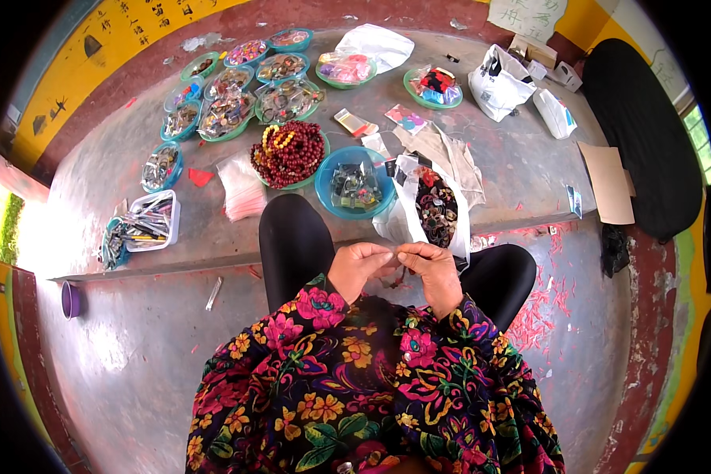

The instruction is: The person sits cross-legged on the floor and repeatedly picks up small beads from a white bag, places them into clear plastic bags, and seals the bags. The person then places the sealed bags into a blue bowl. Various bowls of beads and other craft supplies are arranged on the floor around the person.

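My left hand [359,267] and my right hand [432,275] meet over my lap, thumb and forefinger of each pinched together, tips nearly touching. What they pinch is too small to make out; a little dark strand hangs below the fingers. Just beyond them, a white plastic bag [404,220] gapes, filled with small dark and reddish pieces [436,207]. Beside it stands a blue basin [321,194] holding a clear bag of small trinkets [355,186]. Dark red bead strings [299,158], with a yellow one on top, are heaped to its left.
Several bowls of bagged trinkets [227,112] stand on the raised ledge at far left. A white box of pens [156,221] and clear plastic sleeves [242,186] lie nearer. At right are a white carrier bag [499,83] and cardboard [606,182]. Red scraps [547,296] litter the floor.
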A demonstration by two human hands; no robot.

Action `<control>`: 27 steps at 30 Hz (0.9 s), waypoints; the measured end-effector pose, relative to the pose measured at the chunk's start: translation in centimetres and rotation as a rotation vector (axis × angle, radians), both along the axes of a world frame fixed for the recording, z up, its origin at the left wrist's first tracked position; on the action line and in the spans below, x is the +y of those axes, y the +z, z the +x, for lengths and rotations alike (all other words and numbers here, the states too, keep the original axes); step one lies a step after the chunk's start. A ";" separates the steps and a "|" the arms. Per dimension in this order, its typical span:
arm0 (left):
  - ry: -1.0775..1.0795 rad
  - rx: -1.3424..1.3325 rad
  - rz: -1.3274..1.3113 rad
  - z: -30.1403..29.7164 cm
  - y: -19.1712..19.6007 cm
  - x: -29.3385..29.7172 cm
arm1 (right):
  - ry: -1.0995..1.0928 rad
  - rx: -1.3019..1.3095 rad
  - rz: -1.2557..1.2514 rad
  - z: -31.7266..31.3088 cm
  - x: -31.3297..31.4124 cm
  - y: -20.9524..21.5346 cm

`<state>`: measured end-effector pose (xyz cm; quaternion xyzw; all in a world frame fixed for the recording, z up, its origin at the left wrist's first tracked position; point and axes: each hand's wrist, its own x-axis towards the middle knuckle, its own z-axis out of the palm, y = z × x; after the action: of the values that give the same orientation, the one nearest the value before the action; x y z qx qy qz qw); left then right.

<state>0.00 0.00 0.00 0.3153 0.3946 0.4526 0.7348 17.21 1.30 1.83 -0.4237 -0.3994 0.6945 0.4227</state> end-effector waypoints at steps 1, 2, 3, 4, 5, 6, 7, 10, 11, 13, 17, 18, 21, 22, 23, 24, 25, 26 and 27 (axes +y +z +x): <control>0.000 -0.021 -0.016 0.0 0.0 0.0 | -0.020 0.003 0.011 -0.2 -0.1 0.2; 0.000 -0.042 -0.032 0.0 0.0 0.0 | -0.040 0.007 0.023 -0.3 -0.1 0.3; -0.002 -0.061 -0.052 -0.1 0.1 0.0 | -0.028 0.018 0.037 -0.3 0.0 0.3; -0.004 -0.080 -0.071 -0.2 0.2 0.1 | -0.016 0.029 0.051 -0.3 0.0 0.2; -0.006 -0.099 -0.090 -0.3 0.3 0.1 | -0.005 0.040 0.066 -0.3 0.1 0.2; -0.011 -0.122 -0.101 -0.3 0.3 0.2 | -0.003 0.048 0.045 -0.3 0.1 0.3; -0.017 -0.145 -0.112 -0.4 0.4 0.2 | -0.002 0.056 0.024 -0.3 0.1 0.4; -0.035 -0.198 -0.129 -0.6 0.8 0.3 | 0.010 0.053 0.029 -0.2 0.1 0.6; -0.041 -0.214 -0.132 -0.6 0.9 0.3 | 0.015 0.047 0.042 -0.1 0.1 0.6; -0.058 -0.224 -0.131 -0.7 0.9 0.3 | 0.031 0.050 0.052 0.0 0.0 0.7; -0.074 -0.256 -0.133 -0.9 0.7 0.4 | 0.063 0.025 0.141 0.3 0.1 0.4; -0.076 -0.267 -0.129 -1.0 0.5 0.4 | 0.067 -0.001 0.173 0.3 0.1 0.5; -0.087 -0.295 -0.124 -1.0 0.3 0.5 | 0.082 -0.060 0.260 0.4 0.1 0.5; -0.093 -0.299 -0.127 -1.1 0.7 0.4 | 0.088 -0.067 0.283 0.5 0.1 0.5; -0.100 -0.304 -0.131 -1.1 0.9 0.5 | 0.093 -0.073 0.305 0.6 0.1 0.4; -0.102 -0.305 -0.131 -1.1 0.8 0.5 | 0.098 -0.064 0.324 0.6 0.1 0.3; -0.104 -0.306 -0.131 -1.1 0.7 0.5 | 0.102 -0.056 0.342 0.7 0.1 0.2; -0.106 -0.307 -0.131 -1.1 0.6 0.5 | 0.107 -0.047 0.361 0.7 0.1 0.1; -0.108 -0.309 -0.133 -1.1 0.5 0.5 | 0.107 -0.040 0.365 0.7 0.1 0.2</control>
<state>-1.12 0.53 0.49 0.2133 0.2885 0.4284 0.8293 17.87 1.38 2.00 -0.3317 -0.5491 0.6234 0.4471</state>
